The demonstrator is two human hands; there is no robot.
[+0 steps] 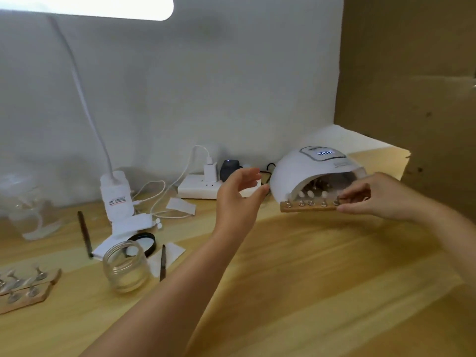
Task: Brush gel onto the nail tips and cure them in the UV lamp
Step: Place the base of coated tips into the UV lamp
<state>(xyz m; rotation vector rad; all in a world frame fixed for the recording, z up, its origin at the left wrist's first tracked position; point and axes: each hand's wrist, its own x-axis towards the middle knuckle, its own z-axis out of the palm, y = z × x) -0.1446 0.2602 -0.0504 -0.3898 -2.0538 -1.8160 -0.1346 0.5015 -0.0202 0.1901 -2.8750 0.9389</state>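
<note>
A white domed UV lamp [304,171] stands at the back right of the wooden table, its display lit. At its mouth lies a wooden strip [306,208] carrying several white nail tips on metal stands. My right hand [373,197] pinches the strip's right end between thumb and fingers. My left hand [238,194] hovers just left of the lamp with its fingers spread and relaxed, holding nothing. A glass jar [126,266] sits at the front left, with a dark brush [162,262] lying beside it.
Two more wooden strips with stands [28,287] lie at the left edge. A white bottle [117,197], a second brush [84,233], paper wipes, a black lid, a power strip [203,189] with chargers and cables, and a desk lamp's arm crowd the back left.
</note>
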